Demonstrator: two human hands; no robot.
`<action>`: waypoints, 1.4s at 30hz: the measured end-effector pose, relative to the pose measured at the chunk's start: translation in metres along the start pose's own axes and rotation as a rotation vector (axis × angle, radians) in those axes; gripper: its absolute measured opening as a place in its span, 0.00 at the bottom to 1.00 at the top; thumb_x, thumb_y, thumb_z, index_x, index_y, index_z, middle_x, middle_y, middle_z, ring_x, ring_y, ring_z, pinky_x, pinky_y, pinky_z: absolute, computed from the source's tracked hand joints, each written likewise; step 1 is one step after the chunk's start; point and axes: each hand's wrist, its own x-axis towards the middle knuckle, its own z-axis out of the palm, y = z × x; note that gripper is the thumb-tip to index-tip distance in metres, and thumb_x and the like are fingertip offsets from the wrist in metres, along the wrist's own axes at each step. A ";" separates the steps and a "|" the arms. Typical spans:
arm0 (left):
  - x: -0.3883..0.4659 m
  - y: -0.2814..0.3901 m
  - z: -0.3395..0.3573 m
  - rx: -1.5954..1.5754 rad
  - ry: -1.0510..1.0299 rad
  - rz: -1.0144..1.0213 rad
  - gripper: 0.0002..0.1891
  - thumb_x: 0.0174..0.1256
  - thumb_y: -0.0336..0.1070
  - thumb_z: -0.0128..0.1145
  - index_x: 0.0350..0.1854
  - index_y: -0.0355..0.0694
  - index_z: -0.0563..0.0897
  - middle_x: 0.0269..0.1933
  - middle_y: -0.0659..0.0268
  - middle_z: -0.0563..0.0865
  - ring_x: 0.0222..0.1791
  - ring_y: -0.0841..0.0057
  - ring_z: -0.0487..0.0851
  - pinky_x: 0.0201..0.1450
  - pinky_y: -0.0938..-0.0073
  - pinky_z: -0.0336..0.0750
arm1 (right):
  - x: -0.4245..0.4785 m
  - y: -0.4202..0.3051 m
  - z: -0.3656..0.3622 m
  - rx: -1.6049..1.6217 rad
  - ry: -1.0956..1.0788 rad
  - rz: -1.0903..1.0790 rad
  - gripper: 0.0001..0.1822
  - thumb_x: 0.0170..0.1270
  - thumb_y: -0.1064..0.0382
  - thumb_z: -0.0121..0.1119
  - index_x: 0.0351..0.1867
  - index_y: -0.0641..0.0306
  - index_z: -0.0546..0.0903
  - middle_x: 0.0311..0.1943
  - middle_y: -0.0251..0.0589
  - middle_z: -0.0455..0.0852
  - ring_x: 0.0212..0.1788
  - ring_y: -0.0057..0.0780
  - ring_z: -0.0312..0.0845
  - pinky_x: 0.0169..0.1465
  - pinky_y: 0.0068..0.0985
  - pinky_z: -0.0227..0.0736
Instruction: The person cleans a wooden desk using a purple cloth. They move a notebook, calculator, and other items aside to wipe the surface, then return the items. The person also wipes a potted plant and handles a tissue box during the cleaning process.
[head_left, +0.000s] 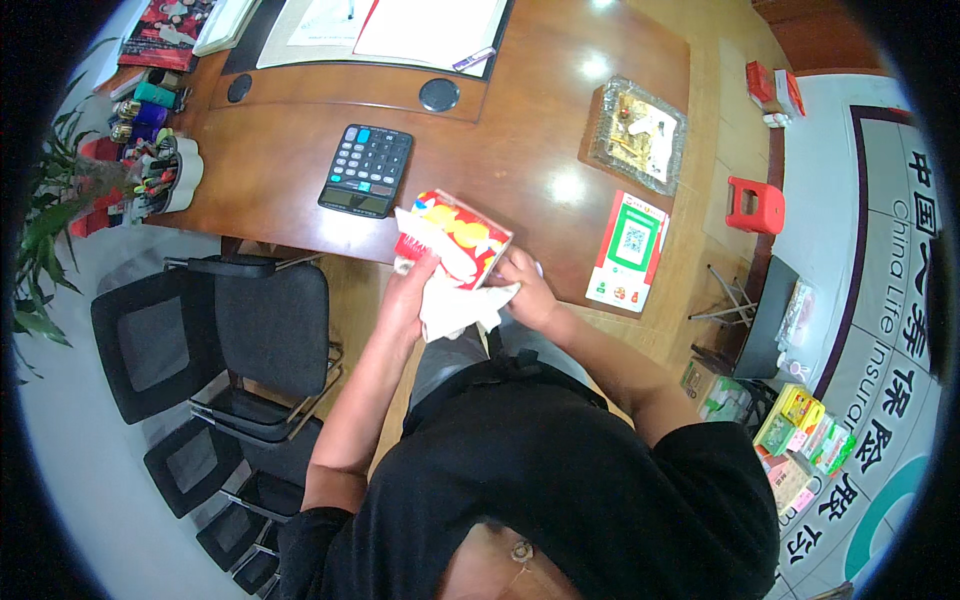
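Note:
My left hand (411, 294) is closed on a white cloth or tissue (457, 309) and the near left side of a red box with a yellow, orange and white pattern (459, 238). The box is tilted, just beyond the desk's front edge. On its right, my right hand (529, 289) touches the box's lower corner and the cloth; its fingertips are partly hidden, so its grip cannot be made out. A black desk calculator (367, 171) lies on the wooden desk (495, 150), beyond and left of the box.
A card with a printed code (628, 251) and a glass-rimmed tray (639, 136) lie at the desk's right. A white pen holder (184, 174) stands at the left edge. Black chairs (271, 322) are at my left, a red stool (756, 205) at the far right.

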 end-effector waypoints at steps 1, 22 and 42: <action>0.004 0.003 0.013 0.038 -0.023 0.029 0.28 0.69 0.37 0.68 0.66 0.30 0.74 0.58 0.53 0.86 0.53 0.62 0.88 0.55 0.61 0.85 | -0.009 -0.007 -0.011 -0.051 0.006 -0.052 0.18 0.62 0.64 0.65 0.54 0.61 0.86 0.65 0.52 0.77 0.68 0.52 0.70 0.68 0.44 0.68; 0.107 -0.018 0.127 0.367 0.035 0.202 0.24 0.64 0.41 0.74 0.55 0.32 0.79 0.43 0.56 0.89 0.39 0.66 0.90 0.40 0.64 0.86 | -0.064 0.029 -0.145 -0.034 0.139 -0.028 0.30 0.51 0.80 0.61 0.58 0.55 0.84 0.64 0.45 0.78 0.64 0.51 0.72 0.68 0.41 0.68; 0.053 0.090 -0.081 0.144 0.296 0.345 0.14 0.71 0.34 0.61 0.54 0.32 0.81 0.43 0.58 0.89 0.38 0.67 0.89 0.42 0.66 0.84 | 0.081 -0.012 -0.016 -0.498 0.252 -0.040 0.31 0.54 0.74 0.64 0.63 0.54 0.82 0.70 0.50 0.72 0.69 0.54 0.67 0.74 0.45 0.64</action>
